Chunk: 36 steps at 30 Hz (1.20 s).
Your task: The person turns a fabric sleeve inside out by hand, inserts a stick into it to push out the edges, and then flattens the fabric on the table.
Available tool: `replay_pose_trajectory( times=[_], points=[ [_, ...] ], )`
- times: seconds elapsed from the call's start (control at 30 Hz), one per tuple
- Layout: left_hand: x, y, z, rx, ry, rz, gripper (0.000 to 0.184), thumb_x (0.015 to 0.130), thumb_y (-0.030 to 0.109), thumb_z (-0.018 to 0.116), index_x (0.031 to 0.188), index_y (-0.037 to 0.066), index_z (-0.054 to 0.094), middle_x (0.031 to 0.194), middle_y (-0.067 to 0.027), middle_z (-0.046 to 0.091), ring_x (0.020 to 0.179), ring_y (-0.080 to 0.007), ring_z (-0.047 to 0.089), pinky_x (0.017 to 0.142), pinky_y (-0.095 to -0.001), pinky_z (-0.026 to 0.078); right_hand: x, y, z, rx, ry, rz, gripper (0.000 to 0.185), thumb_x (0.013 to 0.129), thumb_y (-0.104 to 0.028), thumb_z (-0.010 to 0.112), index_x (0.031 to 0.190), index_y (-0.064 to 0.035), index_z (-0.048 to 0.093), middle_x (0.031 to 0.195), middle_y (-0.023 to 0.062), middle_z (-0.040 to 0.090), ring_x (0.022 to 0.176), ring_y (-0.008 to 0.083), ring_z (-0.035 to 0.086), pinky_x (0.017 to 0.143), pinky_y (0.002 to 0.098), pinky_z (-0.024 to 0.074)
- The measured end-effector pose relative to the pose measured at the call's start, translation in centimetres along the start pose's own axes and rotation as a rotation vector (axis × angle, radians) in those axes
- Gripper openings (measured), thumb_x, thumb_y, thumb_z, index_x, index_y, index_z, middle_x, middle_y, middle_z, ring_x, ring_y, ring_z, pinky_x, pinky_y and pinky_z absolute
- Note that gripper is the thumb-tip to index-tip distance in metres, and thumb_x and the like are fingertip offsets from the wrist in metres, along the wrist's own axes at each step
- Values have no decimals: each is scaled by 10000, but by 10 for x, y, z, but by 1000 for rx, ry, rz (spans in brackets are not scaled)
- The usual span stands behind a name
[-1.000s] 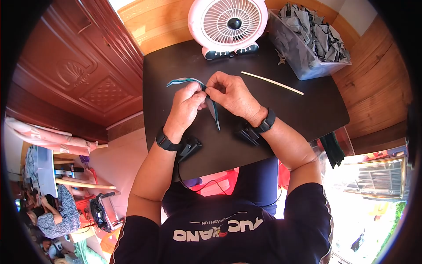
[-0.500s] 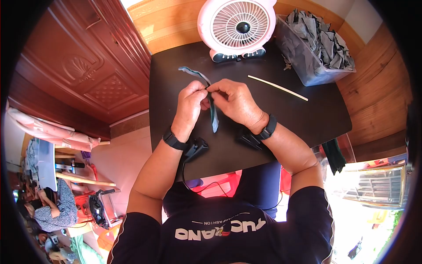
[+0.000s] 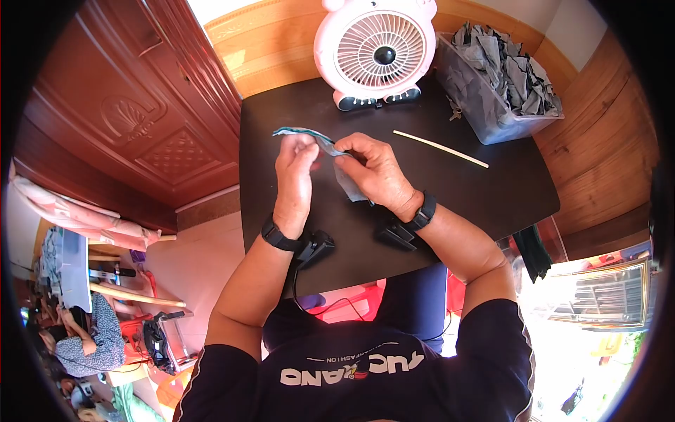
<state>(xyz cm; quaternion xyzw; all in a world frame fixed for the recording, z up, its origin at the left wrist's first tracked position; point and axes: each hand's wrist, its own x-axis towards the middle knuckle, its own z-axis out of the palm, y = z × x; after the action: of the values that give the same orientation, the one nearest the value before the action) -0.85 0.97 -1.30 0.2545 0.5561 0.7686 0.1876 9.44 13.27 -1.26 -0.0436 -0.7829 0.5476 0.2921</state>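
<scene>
A narrow grey-blue strip of fabric (image 3: 346, 184) with a darker teal edge is bent between my hands above the black table. My right hand (image 3: 380, 172) is closed, pinching the strip between thumb and forefinger near its middle; one part hangs below the fingers. The other end reaches up and left, over the fingertips of my left hand (image 3: 294, 176). Motion smears those left fingers, so whether they grip the fabric cannot be told. A thin cream-coloured stick (image 3: 441, 149) lies on the table right of my hands.
A pink fan (image 3: 383, 56) stands at the back of the black table (image 3: 281, 112). Right of it is a clear plastic bin (image 3: 492, 116) heaped with grey fabric pieces. Black devices (image 3: 316, 246) hang by my wrists. A person (image 3: 88, 337) sits far left.
The strip has turned from nearly upright to slanting, its upper end now further left and its lower part spread wider. My left fingers have moved away from the pinching right fingers.
</scene>
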Motion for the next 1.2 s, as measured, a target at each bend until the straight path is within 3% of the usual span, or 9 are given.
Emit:
replay_pose_trajectory(
  times=[0.17, 0.47, 0.6, 0.7, 0.83, 0.93, 1.03, 1.13, 1.2],
  points=[
    [2, -5, -2, -460, -334, -291, 448, 959, 360, 466, 1216, 4, 552, 1191, -73, 604, 1120, -190, 535, 981, -367, 375, 1, -5, 0, 521, -33, 195, 169, 920, -48, 595, 1080, -29, 646, 940, -3, 658, 807, 66, 585, 720, 241, 500],
    [4, -9, -4, -491, -308, -163, 366, 933, 273, 491, 1082, -47, 590, 1127, -221, 606, 1047, -287, 586, 974, -407, 432, -4, -5, 2, 542, -305, 284, 325, 919, -5, 573, 1242, -26, 591, 1212, 25, 574, 1039, 95, 547, 906, 266, 464],
    [1, 3, -1, -542, -292, -162, 359, 938, 287, 491, 1024, -39, 612, 1152, -247, 595, 1070, -308, 580, 973, -420, 435, -6, -7, 6, 707, -289, 232, 467, 917, 44, 536, 1372, -51, 485, 1170, -2, 584, 1056, 90, 528, 934, 265, 446],
    [0, 8, -3, -432, -268, -103, 345, 945, 275, 485, 1034, -33, 613, 1122, -229, 617, 1064, -297, 589, 959, -409, 442, -9, -7, 14, 571, -343, 183, 581, 894, -16, 592, 1437, -59, 388, 1059, 53, 646, 935, 153, 619, 858, 297, 494],
    [1, 4, -3, -235, -242, -33, 309, 938, 251, 526, 1057, -21, 611, 1062, -197, 656, 1048, -276, 607, 940, -388, 445, -12, -15, 7, -394, -415, -85, 826, 801, -148, 736, 1477, -50, 272, 1149, 244, 611, 1011, 375, 633, 870, 392, 494],
    [-2, 11, 1, -343, -253, -106, 318, 938, 247, 533, 1084, -28, 595, 1092, -210, 648, 1056, -273, 605, 945, -372, 443, -10, 1, 7, -303, -322, -267, 815, 806, -184, 722, 1480, -85, 274, 882, 213, 636, 689, 339, 637, 671, 413, 510],
    [-8, 16, 7, -450, -301, -168, 294, 935, 213, 540, 1110, -19, 586, 1074, -166, 649, 1021, -218, 605, 928, -331, 441, -7, 1, 9, -213, -227, -330, 837, 802, -165, 718, 1487, -78, 246, 878, 205, 639, 653, 324, 625, 653, 403, 511],
    [-6, 8, 8, -262, -181, -58, 172, 926, 148, 575, 1010, 3, 613, 950, -53, 637, 901, -123, 582, 811, -256, 450, -9, 1, 3, -134, -178, -115, 835, 796, -128, 703, 1486, -76, 237, 883, 204, 639, 654, 304, 629, 633, 393, 514],
    [-4, 4, 5, -132, -178, -6, 95, 904, 94, 597, 944, 9, 600, 851, 22, 562, 793, -69, 502, 726, -231, 420, -8, 1, 0, -258, -154, -174, 814, 769, -54, 648, 1475, -56, 242, 914, 190, 634, 677, 298, 638, 595, 384, 510]
  ],
)
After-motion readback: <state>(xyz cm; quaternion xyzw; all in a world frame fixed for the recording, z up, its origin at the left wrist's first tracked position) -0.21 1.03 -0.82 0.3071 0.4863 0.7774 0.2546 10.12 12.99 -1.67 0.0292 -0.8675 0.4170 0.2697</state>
